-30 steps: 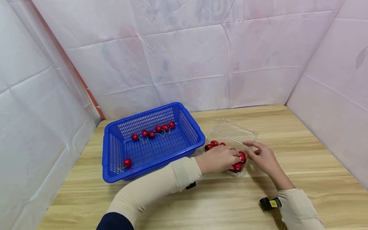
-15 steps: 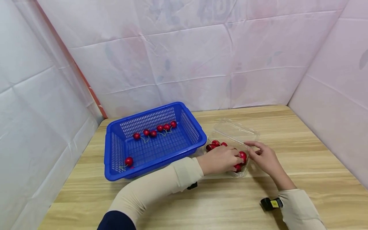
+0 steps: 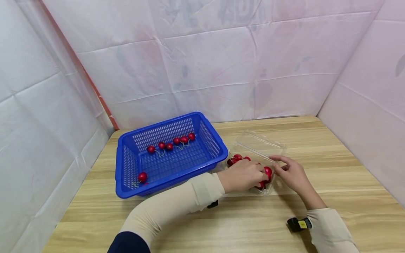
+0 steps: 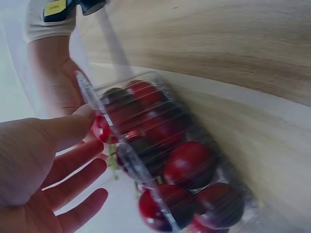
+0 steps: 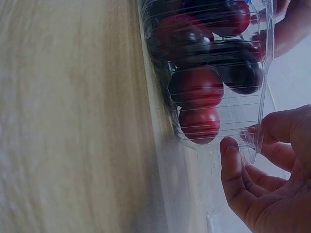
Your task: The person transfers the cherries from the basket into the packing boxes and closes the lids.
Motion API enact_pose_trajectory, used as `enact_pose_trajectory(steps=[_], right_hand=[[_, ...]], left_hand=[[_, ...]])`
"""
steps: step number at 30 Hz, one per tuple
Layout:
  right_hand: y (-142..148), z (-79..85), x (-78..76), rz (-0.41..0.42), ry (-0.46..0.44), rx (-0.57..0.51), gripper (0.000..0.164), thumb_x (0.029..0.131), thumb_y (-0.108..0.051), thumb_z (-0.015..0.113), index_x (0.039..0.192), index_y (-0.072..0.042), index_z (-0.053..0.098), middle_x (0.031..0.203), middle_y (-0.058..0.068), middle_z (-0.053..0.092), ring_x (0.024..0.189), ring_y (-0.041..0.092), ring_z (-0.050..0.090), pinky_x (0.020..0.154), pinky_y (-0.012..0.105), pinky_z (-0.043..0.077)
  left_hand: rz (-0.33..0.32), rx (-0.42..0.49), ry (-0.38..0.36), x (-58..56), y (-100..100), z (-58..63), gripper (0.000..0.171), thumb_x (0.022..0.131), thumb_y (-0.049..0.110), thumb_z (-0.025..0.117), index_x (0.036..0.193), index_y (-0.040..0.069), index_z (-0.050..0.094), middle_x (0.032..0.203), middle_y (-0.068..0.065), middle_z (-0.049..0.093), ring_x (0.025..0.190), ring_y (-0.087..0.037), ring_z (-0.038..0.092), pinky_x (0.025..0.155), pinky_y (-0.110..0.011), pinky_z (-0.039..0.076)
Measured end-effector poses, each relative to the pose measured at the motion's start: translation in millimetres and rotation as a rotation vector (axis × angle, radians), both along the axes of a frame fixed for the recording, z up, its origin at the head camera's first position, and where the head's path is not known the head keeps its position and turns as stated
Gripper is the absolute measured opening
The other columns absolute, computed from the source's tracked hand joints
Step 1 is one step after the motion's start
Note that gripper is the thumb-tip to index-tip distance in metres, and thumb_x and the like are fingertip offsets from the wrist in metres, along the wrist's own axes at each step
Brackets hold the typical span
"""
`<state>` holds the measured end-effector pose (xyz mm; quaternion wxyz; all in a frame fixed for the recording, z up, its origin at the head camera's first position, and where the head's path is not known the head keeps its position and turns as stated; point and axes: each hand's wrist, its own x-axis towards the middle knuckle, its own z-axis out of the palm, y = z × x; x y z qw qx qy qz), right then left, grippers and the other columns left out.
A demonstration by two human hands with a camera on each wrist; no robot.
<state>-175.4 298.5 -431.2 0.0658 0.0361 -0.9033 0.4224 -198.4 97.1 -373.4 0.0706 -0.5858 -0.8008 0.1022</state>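
Several red cherries (image 3: pixel 237 157) fill a clear plastic clamshell box (image 3: pixel 265 191) on the table, its hinged lid (image 3: pixel 257 140) folded back. My left hand (image 3: pixel 243 175) reaches across the open box. At the right end, the thumb and index finger come to either side of a cherry (image 4: pixel 101 128), beside a green stem; the other fingers are spread loosely. My right hand (image 3: pixel 291 173) is at the box's right end, its thumb and fingertips (image 5: pixel 229 145) pinching the clear rim (image 5: pixel 265 124) near the corner. The left hand hides the middle of the box in the head view.
A blue plastic basket (image 3: pixel 171 180) stands just left of the box, with several stemmed cherries (image 3: pixel 169 146) along its back and one cherry (image 3: pixel 142 177) at front left. White cloth (image 3: pixel 202 63) hangs behind and at both sides of the wooden table (image 3: pixel 253 225).
The left fingers shift slightly on the cherries at the box's right end, covering more of the front one. The right hand stays at the rim. The head view drifts slightly.
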Motion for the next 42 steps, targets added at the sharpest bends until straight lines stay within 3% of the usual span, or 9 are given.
enact_pose_trajectory(steps=[5,10,14,19,24,26,31,38,42], right_hand=[[-0.4,0.0,0.3,-0.001,0.003,0.01,0.032,0.096,-0.014,0.053,0.125,-0.002,0.059,0.085,0.016,0.068,0.059,0.01,0.057,0.044,0.025,0.036],[0.2,-0.7,0.3,-0.002,-0.001,0.02,0.032,0.096,-0.015,0.053,0.126,-0.003,0.059,0.086,0.015,0.068,0.06,0.012,0.058,0.044,0.026,0.037],[0.2,-0.1,0.4,-0.002,0.0,0.014,0.032,0.097,-0.015,0.052,0.126,-0.003,0.059,0.086,0.015,0.068,0.061,0.011,0.059,0.045,0.026,0.038],[-2.5,0.1,-0.2,0.003,0.025,-0.009,0.032,0.096,-0.013,0.053,0.125,-0.002,0.059,0.091,0.02,0.067,0.06,0.009,0.059,0.045,0.025,0.038],[-4.9,0.0,-1.0,0.015,0.028,-0.011,0.032,0.095,-0.01,0.053,0.125,-0.001,0.059,0.092,0.022,0.067,0.062,0.01,0.061,0.045,0.025,0.039],[-4.8,0.8,-0.9,0.012,0.021,-0.007,0.032,0.095,-0.01,0.053,0.125,-0.001,0.059,0.09,0.021,0.068,0.062,0.01,0.061,0.044,0.025,0.038],[-3.0,2.6,0.7,0.001,0.01,-0.007,0.032,0.096,-0.011,0.052,0.126,-0.001,0.058,0.09,0.022,0.067,0.063,0.009,0.06,0.044,0.025,0.037],[-3.4,1.5,1.3,0.01,0.019,-0.014,0.032,0.095,-0.01,0.053,0.125,0.0,0.058,0.09,0.022,0.067,0.062,0.008,0.061,0.044,0.025,0.037],[-5.3,1.5,1.0,0.015,0.023,-0.019,0.032,0.095,-0.009,0.053,0.125,0.001,0.058,0.101,0.026,0.065,0.065,0.005,0.061,0.046,0.025,0.04]], left_hand=[[0.001,0.044,0.045,4.6,-1.3,8.8,0.019,0.094,0.029,0.062,0.111,0.028,0.07,0.104,0.011,0.068,0.095,-0.008,0.062,0.077,-0.023,0.051],[-0.061,0.159,0.052,11.6,-7.3,26.5,0.015,0.096,0.021,0.059,0.102,0.026,0.072,0.104,0.012,0.067,0.093,-0.003,0.061,0.073,-0.016,0.05],[-0.081,0.236,0.056,15.2,-18.2,56.9,0.015,0.096,0.022,0.057,0.1,0.022,0.072,0.097,0.01,0.068,0.085,-0.004,0.061,0.069,-0.014,0.048],[-0.036,0.379,0.017,10.3,-49.3,103.6,0.015,0.096,0.019,0.058,0.097,0.018,0.072,0.084,0.007,0.064,0.071,-0.005,0.055,0.066,-0.015,0.046],[0.044,0.427,0.016,-0.1,-92.5,125.3,0.015,0.097,0.019,0.057,0.099,0.016,0.072,0.09,0.005,0.066,0.077,-0.008,0.061,0.068,-0.021,0.05],[0.088,0.409,0.008,-6.1,-110.2,127.1,0.017,0.097,0.018,0.057,0.102,0.014,0.072,0.095,0.003,0.068,0.084,-0.011,0.064,0.073,-0.024,0.052],[0.222,0.323,-0.108,-21.6,-155.3,118.1,0.019,0.097,0.015,0.056,0.106,0.01,0.071,0.102,-0.001,0.068,0.095,-0.017,0.064,0.084,-0.03,0.052],[0.362,0.177,-0.255,-33.8,-209.4,99.2,0.017,0.096,0.013,0.058,0.104,0.01,0.072,0.097,-0.002,0.067,0.091,-0.017,0.062,0.084,-0.034,0.052],[0.436,0.071,-0.344,-38.3,-230.4,92.2,0.018,0.097,0.016,0.056,0.105,0.009,0.071,0.094,-0.002,0.065,0.088,-0.018,0.061,0.084,-0.037,0.052]])
